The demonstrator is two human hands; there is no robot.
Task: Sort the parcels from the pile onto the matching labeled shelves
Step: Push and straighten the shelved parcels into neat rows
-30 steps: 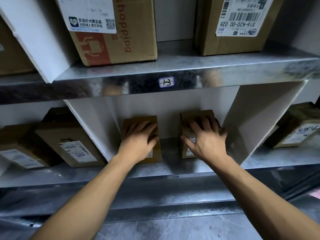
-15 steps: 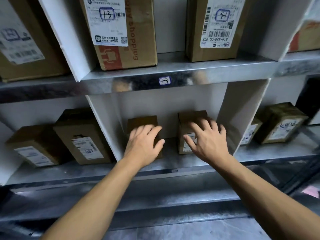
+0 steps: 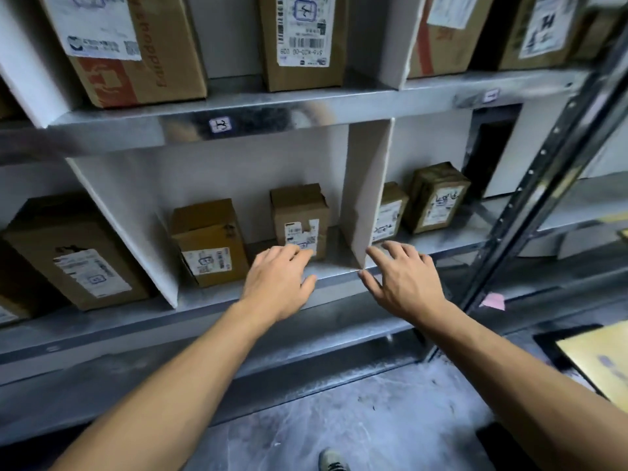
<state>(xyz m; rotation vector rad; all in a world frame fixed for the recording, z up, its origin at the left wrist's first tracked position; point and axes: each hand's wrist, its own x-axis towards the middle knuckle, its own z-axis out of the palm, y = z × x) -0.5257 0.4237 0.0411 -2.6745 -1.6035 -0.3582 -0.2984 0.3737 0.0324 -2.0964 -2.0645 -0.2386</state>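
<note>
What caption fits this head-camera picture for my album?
Left hand and right hand, open and empty, at a metal shelf holding a wide parcel beside a narrow parcel.

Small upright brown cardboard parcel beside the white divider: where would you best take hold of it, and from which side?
Probably by its two side faces near the top, coming from the open front. The small upright brown cardboard parcel stands tall with gaps on both sides, toward the white divider and the wider brown box. The left hand is nearest.

The metal shelf (image 3: 210, 295) before me has a white divider (image 3: 367, 192). Left of the divider stand a wide parcel (image 3: 209, 243) and a narrow parcel (image 3: 300, 215); right of it, a half-hidden parcel (image 3: 390, 212) and a scribbled-label parcel (image 3: 438, 197).
</note>
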